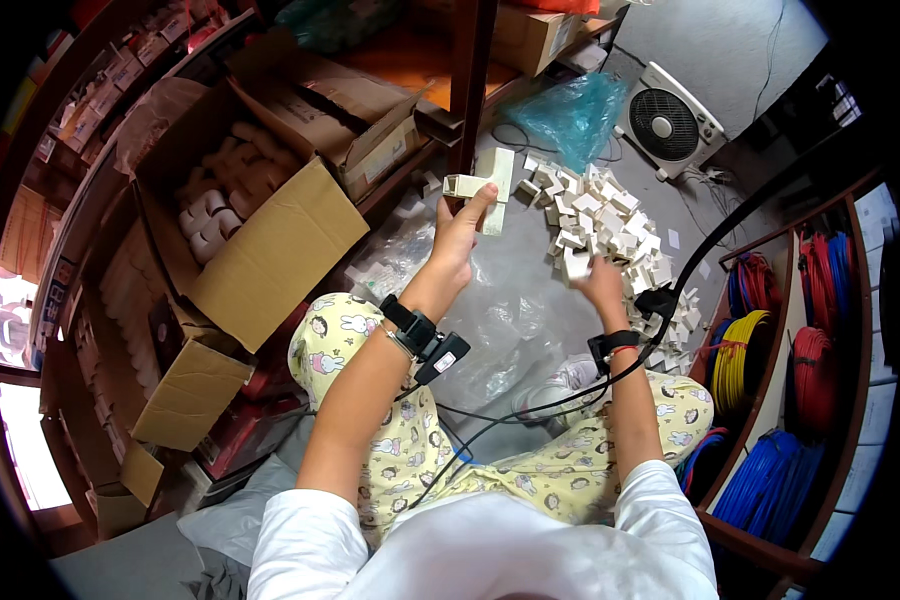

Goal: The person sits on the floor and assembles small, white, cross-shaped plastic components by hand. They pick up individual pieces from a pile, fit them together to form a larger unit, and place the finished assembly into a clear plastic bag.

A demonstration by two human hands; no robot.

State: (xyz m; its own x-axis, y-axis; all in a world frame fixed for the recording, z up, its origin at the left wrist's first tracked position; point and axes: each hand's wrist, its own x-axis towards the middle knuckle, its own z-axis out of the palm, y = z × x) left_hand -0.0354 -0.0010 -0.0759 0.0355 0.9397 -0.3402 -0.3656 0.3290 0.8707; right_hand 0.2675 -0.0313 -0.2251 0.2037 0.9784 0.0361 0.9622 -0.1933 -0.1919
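Observation:
My left hand (457, 238) is raised over the floor, its thumb and fingers closed on a T-shaped off-white plastic trunking fitting (494, 190). One hollow end of the fitting points left. To the right, my right hand (602, 285) is at the near side of a heap of similar white plastic fittings (610, 205). Its fingers pinch a single white plastic fitting (576, 266), though the fingertips are partly hidden. Clear plastic bags (495, 310) lie crumpled on the floor between my two arms.
An open cardboard box (280, 255) with white cylindrical pieces stands at left. A box fan (667, 128) and a teal plastic bag (575, 115) are behind the heap. Shelves at right hold coiled wires (745, 350). A black cable (715, 240) arcs past my right wrist.

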